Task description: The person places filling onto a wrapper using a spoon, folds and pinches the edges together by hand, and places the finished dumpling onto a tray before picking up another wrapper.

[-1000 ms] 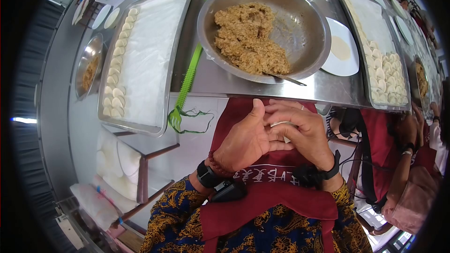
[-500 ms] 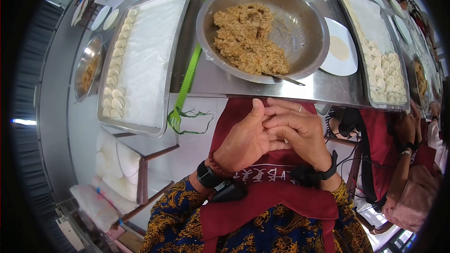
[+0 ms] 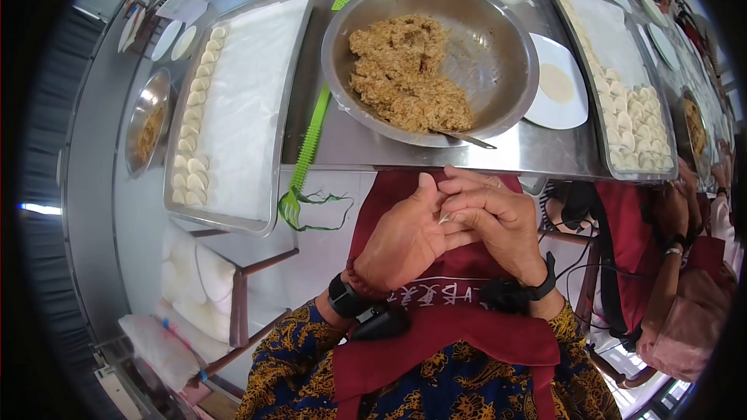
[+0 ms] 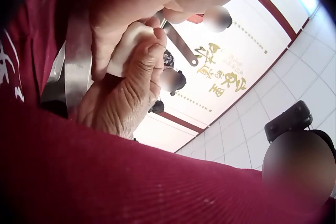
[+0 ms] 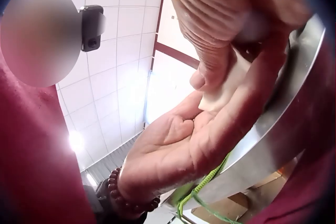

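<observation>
Both hands meet in front of the apron, just off the table's near edge. A folded white piece of dough (image 5: 228, 85), like a dumpling, lies between them; only a small tip of the dough (image 3: 443, 218) shows in the head view. My right hand (image 3: 498, 218) pinches it between thumb and bent fingers. The left hand (image 3: 401, 237) is turned palm up, its thumb raised, and its fairly straight fingers (image 5: 231, 124) support the dough from beneath. In the left wrist view the dough (image 4: 128, 48) sits between the right thumb and the left fingers.
A steel bowl of brown filling (image 3: 408, 70) with a metal utensil (image 3: 467, 139) stands ahead. Left is a lined tray (image 3: 249, 101) with dumplings along one side. To the right are a white plate (image 3: 572, 70) with a round wrapper and another dumpling tray (image 3: 675, 174). A green strap (image 3: 310, 144) hangs over the edge.
The right fingers and thumb have shifted slightly over the dough, which was plainer in view a second ago, then hidden, and now shows as a tip. The left hand stays nearly still.
</observation>
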Tool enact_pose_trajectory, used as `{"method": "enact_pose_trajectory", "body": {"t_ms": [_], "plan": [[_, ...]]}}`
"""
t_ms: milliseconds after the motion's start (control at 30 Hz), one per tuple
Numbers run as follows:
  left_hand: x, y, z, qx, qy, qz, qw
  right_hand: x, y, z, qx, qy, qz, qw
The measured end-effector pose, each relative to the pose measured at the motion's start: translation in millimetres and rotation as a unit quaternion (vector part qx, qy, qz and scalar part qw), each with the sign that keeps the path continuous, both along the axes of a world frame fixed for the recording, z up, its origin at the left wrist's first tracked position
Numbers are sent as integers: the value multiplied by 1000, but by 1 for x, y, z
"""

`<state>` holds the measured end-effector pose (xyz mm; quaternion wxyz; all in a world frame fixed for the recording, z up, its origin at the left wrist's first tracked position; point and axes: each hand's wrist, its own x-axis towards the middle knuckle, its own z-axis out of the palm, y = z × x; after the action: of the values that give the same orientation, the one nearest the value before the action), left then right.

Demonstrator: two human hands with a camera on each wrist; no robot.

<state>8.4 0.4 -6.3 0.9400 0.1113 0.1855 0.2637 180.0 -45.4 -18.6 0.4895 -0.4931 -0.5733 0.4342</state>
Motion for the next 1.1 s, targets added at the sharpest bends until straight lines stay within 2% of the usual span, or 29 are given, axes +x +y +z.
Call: {"method": "enact_pose_trajectory", "body": {"t_ms": [67, 133, 233, 433, 467, 567, 667, 800, 900, 933, 1000, 1033, 1100], "plan": [[-1, -2, -5, 6, 12, 4, 1000, 0, 1, 1, 8, -11, 2, 1000], [-3, -4, -14, 21, 18, 5, 1000, -1, 2, 6, 37, -77, -11, 996], [-6, -5, -18, -1, 8, 29, 1000, -1, 0, 9, 16, -60, -32, 998], [-2, -6, -21, 6, -13, 46, 999, -2, -1, 7, 71, -40, -53, 995], [-3, -6, -24, 13, -19, 41, 999, -2, -2, 7, 78, -47, -58, 994], [2, -4, 1, 41, 50, -4, 998, -1, -5, 12, 15, 45, -59, 997], [0, -4, 2, 41, 60, -28, 997, 2, -3, 13, 52, 7, -42, 998], [1, -5, 0, 37, 33, 4, 999, 2, -4, 12, 31, 36, -62, 997], [7, -7, 19, 61, 37, 9, 997, -5, -6, 10, 54, 64, -77, 993], [7, -8, 9, 63, 34, -3, 997, -4, -7, 9, 57, 61, -89, 993], [2, -11, -14, 87, -43, 8, 995, -1, -7, 4, 99, 34, -59, 993], [0, -12, -17, 88, -45, -1, 995, -1, -7, 0, 113, 25, -59, 992], [-1, -12, -20, 56, -93, 5, 994, 1, -7, -1, 129, 13, -54, 990]]}}
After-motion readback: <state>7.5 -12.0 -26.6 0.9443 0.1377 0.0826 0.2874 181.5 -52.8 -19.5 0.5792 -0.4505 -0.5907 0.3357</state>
